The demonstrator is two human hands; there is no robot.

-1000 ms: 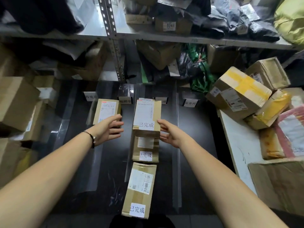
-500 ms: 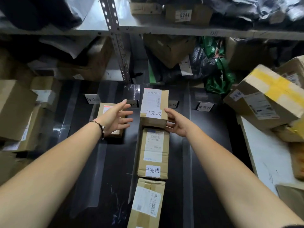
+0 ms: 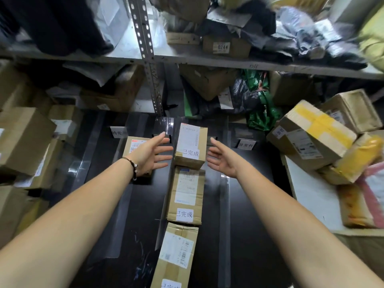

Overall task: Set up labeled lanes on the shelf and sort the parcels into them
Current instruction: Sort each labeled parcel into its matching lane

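Both hands were released, with straight fingers. The left hand (image 3: 151,156) and the right hand (image 3: 223,159) stood on either side of a small brown cardboard parcel with a white label (image 3: 191,146), perhaps not touching it. The parcel lay at the far end of the middle lane on the dark shelf (image 3: 249,204). A second brown parcel (image 3: 186,194) and a third brown parcel (image 3: 176,254) lay nearer in the same row.

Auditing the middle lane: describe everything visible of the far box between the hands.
The far box is brown cardboard with a shipping label on top and a slip reading 已完成 at its near edge. It lies on the shelf, abutting the next box. Both open, left hand and right hand flank it, not visibly touching.
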